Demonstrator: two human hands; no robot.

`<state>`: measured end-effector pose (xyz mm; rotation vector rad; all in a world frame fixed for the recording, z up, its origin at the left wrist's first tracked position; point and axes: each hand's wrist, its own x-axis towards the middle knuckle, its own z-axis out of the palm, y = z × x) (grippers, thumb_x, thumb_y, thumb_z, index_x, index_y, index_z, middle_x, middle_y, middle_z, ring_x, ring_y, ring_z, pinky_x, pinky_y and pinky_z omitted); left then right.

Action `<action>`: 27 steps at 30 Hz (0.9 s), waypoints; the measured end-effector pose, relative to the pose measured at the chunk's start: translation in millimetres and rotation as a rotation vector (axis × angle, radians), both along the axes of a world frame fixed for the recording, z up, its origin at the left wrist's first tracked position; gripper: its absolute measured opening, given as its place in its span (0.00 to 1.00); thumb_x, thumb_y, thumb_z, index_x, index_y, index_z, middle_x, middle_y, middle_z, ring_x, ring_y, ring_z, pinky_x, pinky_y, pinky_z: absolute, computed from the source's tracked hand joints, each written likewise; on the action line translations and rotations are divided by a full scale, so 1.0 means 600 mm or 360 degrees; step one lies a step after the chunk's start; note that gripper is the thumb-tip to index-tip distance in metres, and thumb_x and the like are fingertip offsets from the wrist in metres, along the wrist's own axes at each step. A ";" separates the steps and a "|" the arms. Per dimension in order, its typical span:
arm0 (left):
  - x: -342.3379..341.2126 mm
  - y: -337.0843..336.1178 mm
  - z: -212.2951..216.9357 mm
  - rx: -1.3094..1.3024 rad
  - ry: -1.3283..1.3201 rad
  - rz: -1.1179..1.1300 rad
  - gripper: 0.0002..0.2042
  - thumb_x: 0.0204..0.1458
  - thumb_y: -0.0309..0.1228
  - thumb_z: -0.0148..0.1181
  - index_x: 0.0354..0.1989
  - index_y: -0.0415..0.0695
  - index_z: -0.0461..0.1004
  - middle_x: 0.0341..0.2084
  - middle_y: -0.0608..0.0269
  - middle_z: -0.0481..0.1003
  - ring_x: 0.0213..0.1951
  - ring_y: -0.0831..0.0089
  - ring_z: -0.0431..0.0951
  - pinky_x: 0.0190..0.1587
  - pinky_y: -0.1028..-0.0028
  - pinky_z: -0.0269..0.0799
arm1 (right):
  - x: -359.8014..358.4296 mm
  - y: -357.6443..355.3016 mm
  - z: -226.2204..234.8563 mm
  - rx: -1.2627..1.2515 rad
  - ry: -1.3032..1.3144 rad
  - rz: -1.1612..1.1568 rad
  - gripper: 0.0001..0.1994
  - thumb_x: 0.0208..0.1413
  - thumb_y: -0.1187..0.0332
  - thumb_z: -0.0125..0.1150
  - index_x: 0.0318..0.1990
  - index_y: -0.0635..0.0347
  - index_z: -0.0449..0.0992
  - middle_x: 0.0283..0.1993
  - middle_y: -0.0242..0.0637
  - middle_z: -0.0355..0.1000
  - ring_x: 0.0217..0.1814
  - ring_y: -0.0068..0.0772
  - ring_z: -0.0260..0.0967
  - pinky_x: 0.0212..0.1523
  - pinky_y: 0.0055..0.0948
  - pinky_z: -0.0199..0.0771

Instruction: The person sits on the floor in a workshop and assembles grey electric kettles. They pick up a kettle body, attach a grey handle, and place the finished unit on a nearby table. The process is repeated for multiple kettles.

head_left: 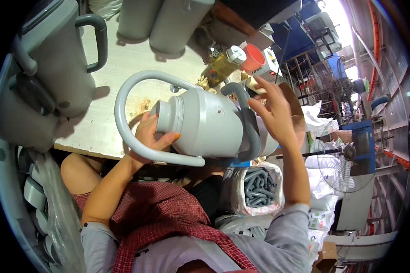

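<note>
A light grey insulated jug (212, 123) lies on its side across the table in front of me, neck toward the left. My left hand (151, 135) grips the neck, with the thumb along the shoulder and the other fingers partly hidden behind the rim. A big light grey hoop handle (123, 111) curves out around the neck and over my left wrist. Across the jug's lower body runs a dark grey side handle (251, 125). Just right of that handle is my right hand (276, 113), raised with fingers apart and holding nothing.
Finished-looking grey jugs (59, 54) with dark handles stand at left, more grey bodies (177, 25) at the back. Near the jug are a yellowish bottle (223, 66), a red cup (253, 58) and a white box device (269, 63). A sack of dark grey handles (259, 186) stands below right, a fan (346, 157) beyond.
</note>
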<state>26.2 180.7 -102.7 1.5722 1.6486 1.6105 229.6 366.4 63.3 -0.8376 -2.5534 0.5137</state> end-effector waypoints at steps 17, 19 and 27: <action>-0.009 0.016 -0.015 0.0184 0.0075 -0.0058 0.25 0.53 0.51 0.55 0.44 0.37 0.73 0.32 0.52 0.77 0.41 0.58 0.75 0.55 0.62 0.54 | -0.044 -0.046 0.049 0.0526 -0.0463 0.0624 0.17 0.46 0.61 0.69 0.44 0.52 0.75 0.35 0.34 0.73 0.32 0.42 0.73 0.31 0.34 0.74; -0.009 0.016 -0.016 0.0181 0.0076 -0.0065 0.25 0.53 0.51 0.56 0.44 0.37 0.73 0.33 0.52 0.77 0.41 0.58 0.75 0.55 0.62 0.54 | -0.046 -0.043 0.047 0.0549 -0.0453 0.0648 0.18 0.46 0.61 0.69 0.45 0.53 0.75 0.34 0.35 0.73 0.31 0.42 0.73 0.30 0.34 0.74; -0.012 0.016 -0.021 0.0209 0.0115 -0.0042 0.24 0.51 0.48 0.60 0.42 0.36 0.73 0.34 0.51 0.77 0.42 0.56 0.75 0.56 0.60 0.55 | -0.048 -0.040 0.055 0.0487 -0.0467 0.0722 0.18 0.46 0.63 0.69 0.44 0.55 0.74 0.31 0.36 0.71 0.28 0.40 0.71 0.27 0.32 0.72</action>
